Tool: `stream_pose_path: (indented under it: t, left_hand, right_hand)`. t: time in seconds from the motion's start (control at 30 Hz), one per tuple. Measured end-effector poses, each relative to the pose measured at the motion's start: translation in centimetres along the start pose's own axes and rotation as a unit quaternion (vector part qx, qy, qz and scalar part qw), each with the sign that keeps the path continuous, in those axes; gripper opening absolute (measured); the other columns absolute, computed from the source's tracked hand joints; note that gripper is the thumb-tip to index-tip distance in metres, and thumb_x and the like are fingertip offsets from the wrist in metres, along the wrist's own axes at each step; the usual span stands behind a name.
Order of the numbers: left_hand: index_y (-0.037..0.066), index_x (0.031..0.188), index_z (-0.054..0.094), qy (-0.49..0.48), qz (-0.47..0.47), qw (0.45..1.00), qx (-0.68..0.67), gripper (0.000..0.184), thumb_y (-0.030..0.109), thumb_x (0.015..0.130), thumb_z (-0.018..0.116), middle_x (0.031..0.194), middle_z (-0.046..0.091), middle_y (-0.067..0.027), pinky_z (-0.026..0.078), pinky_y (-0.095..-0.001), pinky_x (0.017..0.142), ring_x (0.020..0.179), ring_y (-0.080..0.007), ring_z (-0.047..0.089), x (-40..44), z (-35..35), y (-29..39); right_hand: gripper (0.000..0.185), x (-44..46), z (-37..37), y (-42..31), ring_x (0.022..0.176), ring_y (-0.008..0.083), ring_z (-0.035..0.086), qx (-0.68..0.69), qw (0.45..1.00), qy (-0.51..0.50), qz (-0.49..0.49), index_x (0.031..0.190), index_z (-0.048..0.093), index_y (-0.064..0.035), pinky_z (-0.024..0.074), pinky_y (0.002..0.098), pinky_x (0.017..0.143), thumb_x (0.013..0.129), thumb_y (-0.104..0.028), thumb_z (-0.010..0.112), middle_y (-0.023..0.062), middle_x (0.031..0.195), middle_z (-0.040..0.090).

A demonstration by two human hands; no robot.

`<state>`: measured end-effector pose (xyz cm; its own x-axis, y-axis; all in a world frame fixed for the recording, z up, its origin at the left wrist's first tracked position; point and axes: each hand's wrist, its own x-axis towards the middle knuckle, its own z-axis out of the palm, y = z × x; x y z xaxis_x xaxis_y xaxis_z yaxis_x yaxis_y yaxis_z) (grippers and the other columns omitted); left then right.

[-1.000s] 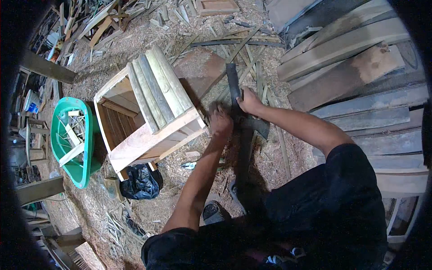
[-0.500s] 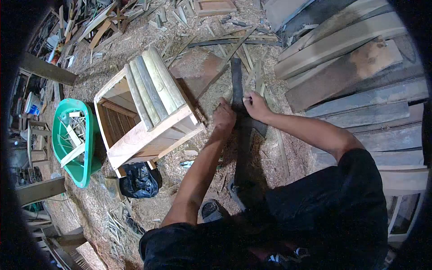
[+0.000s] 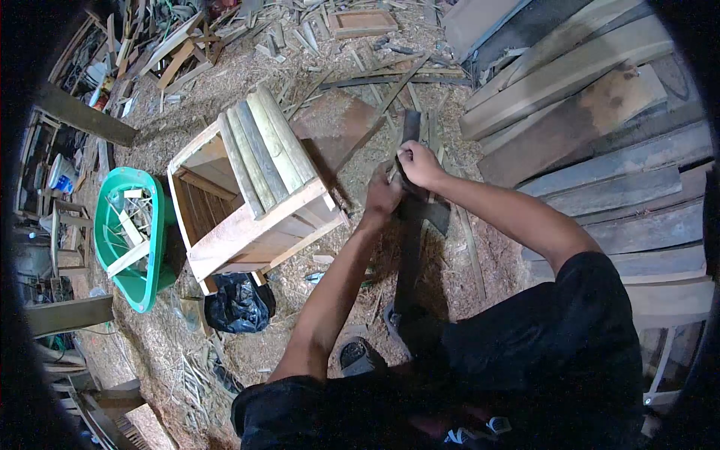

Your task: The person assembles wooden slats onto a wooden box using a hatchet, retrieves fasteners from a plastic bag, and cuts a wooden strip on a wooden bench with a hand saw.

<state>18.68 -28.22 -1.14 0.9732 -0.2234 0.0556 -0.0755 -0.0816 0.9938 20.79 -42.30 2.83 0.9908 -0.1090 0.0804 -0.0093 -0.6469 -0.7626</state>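
Note:
A long dark strip (image 3: 410,126) runs from beyond my hands back toward my legs. It looks like rubber or cloth, but I cannot tell which. My right hand (image 3: 420,165) is closed on it, with part of the strip bunched or folded under the fingers. Close beside it, my left hand (image 3: 384,192) has its fingers curled at the strip's left edge, partly hidden. Below the hands, a wider dark piece with a pointed corner (image 3: 439,217) sticks out to the right.
On the left stands a wooden box-like frame (image 3: 255,210) with a slatted top. Beyond it is a green tub (image 3: 157,259) holding wood scraps. A black plastic bag (image 3: 238,304) lies nearby. Planks (image 3: 577,127) are stacked along the right; shavings and thin sticks cover the ground.
My right hand has turned over and come closer to my left, and the strip between them is now bunched up. The view has shifted slightly.

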Motion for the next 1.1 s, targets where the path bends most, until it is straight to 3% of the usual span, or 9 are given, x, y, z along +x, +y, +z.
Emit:
stream_pose_path:
  t: [0.33,0.43,0.53,0.67,0.77,0.87,0.9,1.0,1.1]
  left_hand:
    - [0.000,0.118,0.055,0.023,0.020,0.963,0.267,0.037,0.013,0.083,0.059,0.105,0.062,-0.0263,0.048,-0.0496,0.087,0.100,-0.0447,0.059,0.8,-0.5,-1.6]
    - [-0.001,0.119,0.056,0.046,0.021,0.955,0.291,0.038,0.011,0.083,0.057,0.107,0.062,-0.0258,0.048,-0.0511,0.090,0.101,-0.0458,0.058,1.1,0.1,-2.9]
    - [0.000,0.118,0.058,0.072,0.049,0.944,0.319,0.036,0.010,0.084,0.054,0.109,0.062,-0.0250,0.047,-0.0514,0.092,0.103,-0.0462,0.058,0.5,0.6,-3.7]
    - [0.002,0.118,0.061,0.064,0.028,0.945,0.319,0.035,0.008,0.084,0.053,0.111,0.063,-0.0241,0.047,-0.0509,0.093,0.103,-0.0454,0.058,0.7,0.4,-3.8]
    - [0.004,0.117,0.061,0.066,0.016,0.955,0.288,0.035,0.008,0.082,0.054,0.111,0.063,-0.0237,0.047,-0.0504,0.091,0.102,-0.0445,0.059,1.0,0.3,-4.4]
    - [0.004,0.114,0.062,0.105,0.066,0.956,0.268,0.033,0.009,0.082,0.056,0.110,0.062,-0.0241,0.047,-0.0503,0.090,0.100,-0.0440,0.059,0.8,0.2,-3.6]
    - [0.004,0.114,0.062,0.122,0.091,0.953,0.264,0.032,0.009,0.082,0.057,0.109,0.062,-0.0243,0.047,-0.0502,0.089,0.100,-0.0439,0.059,0.3,0.1,-2.9]
    - [0.003,0.112,0.061,0.131,0.134,0.953,0.237,0.030,0.009,0.083,0.057,0.107,0.062,-0.0254,0.046,-0.0501,0.088,0.101,-0.0458,0.057,-0.3,0.0,-1.0]
    - [0.001,0.110,0.060,0.085,0.119,0.957,0.249,0.024,0.009,0.087,0.057,0.104,0.063,-0.0253,0.048,-0.0487,0.086,0.100,-0.0445,0.059,-1.4,0.7,-0.2]
  right_hand:
    - [0.022,2.0,-0.3,4.3,0.091,0.0397,0.064,-0.008,0.998,-0.057,-0.006,0.099,0.062,-0.0006,0.0514,0.0443,0.079,0.084,-0.016,0.064,0.0235,0.095,0.065]
    - [0.030,1.0,-1.0,4.6,0.098,0.0415,0.061,-0.199,0.979,0.007,-0.032,0.106,0.058,0.0015,0.0510,0.0460,0.084,0.083,-0.016,0.065,0.0261,0.111,0.060]
    - [0.038,0.2,-3.3,3.5,0.105,0.0439,0.059,-0.296,0.946,-0.015,0.135,0.112,0.055,0.0046,0.0502,0.0475,0.089,0.082,-0.016,0.065,0.0286,0.122,0.053]
    - [0.053,0.3,-2.7,9.2,0.103,0.0471,0.060,-0.307,0.930,-0.087,0.182,0.114,0.051,0.0118,0.0503,0.0503,0.089,0.081,-0.025,0.068,0.0324,0.105,0.060]
    - [0.044,1.4,-4.6,9.5,0.087,0.0409,0.067,-0.264,0.940,-0.138,0.165,0.098,0.063,0.0099,0.0525,0.0482,0.082,0.081,-0.030,0.071,0.0283,0.091,0.066]
    - [0.044,2.2,-6.3,9.4,0.094,0.0371,0.068,-0.216,0.936,-0.149,0.234,0.096,0.068,0.0064,0.0530,0.0464,0.084,0.081,-0.035,0.071,0.0269,0.100,0.067]
    - [0.038,2.5,-6.0,11.1,0.065,0.0307,0.067,-0.203,0.948,-0.128,0.207,0.072,0.069,0.0035,0.0518,0.0445,0.068,0.078,-0.034,0.075,0.0203,0.069,0.067]
    - [0.034,3.4,-7.9,11.4,0.063,0.0254,0.066,-0.134,0.952,-0.153,0.229,0.077,0.070,0.0025,0.0517,0.0414,0.060,0.079,-0.031,0.074,0.0157,0.070,0.067]
    - [0.032,6.1,-7.9,15.7,0.058,0.0199,0.063,-0.094,0.966,-0.052,0.235,0.086,0.068,0.0052,0.0501,0.0355,0.054,0.086,-0.027,0.069,0.0115,0.071,0.065]
